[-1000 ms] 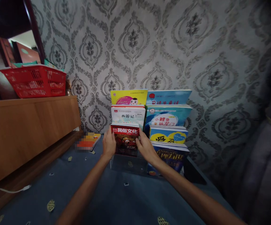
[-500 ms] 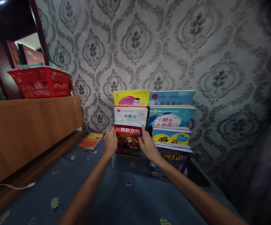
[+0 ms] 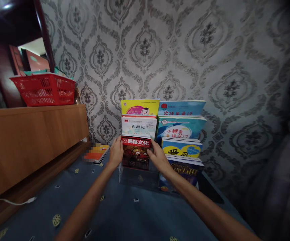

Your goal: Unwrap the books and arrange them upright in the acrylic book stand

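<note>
Head view: the left hand (image 3: 116,152) grips the left edge of a red-covered paperback book with a dark mask picture (image 3: 135,152), and the right hand (image 3: 158,157) grips its right edge, fingers curled around it. That book stands upright in the front left slot of a clear acrylic tiered book rack (image 3: 137,175) on the blue patterned bedspread (image 3: 134,214). Behind it rise a white-covered book (image 3: 139,125) and a yellow-covered book (image 3: 139,107); blue and yellow books fill the right column. Far left, a red plastic basket (image 3: 43,89) sits on a wooden headboard (image 3: 31,144).
</note>
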Demonstrator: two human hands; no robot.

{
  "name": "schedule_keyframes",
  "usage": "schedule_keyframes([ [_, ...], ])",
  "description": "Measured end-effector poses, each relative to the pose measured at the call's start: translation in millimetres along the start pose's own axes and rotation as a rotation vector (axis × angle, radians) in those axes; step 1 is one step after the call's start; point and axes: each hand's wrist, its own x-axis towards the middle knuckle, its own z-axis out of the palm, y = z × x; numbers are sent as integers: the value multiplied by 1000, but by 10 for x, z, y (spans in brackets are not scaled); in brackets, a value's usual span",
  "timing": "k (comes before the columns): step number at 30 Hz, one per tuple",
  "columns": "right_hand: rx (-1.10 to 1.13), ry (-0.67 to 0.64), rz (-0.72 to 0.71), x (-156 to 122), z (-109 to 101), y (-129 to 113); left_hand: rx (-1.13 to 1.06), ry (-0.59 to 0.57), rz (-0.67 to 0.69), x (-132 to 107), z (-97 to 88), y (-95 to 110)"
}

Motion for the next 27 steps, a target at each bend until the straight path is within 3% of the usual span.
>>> schedule_keyframes([
  [12,194,-9,67,37,-15,37,-15,0,7,10,-13,13],
  [20,63,60,36,10,41,14,42,29,106,10,-25,-68],
  [27,-19,32,-7,-43,-17,-114,57,29,165,78,-43,-139],
])
